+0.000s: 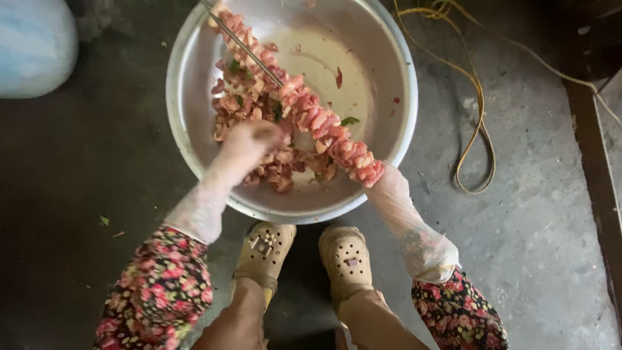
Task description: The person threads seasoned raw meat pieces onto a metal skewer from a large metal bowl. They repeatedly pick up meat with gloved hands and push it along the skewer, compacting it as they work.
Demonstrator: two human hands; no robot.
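Gloved right hand (389, 185) has its grip closed round the near end of a meat-loaded skewer (311, 113), which slants toward eleven o'clock across a steel bowl (389, 71) on the floor (538, 214). Left hand (249, 139), gloved too, pinches into the meat pile (259, 104) at nine o'clock of the skewer. Beige clogs (346, 259) sit at six, a yellow cord (476, 123) at three.
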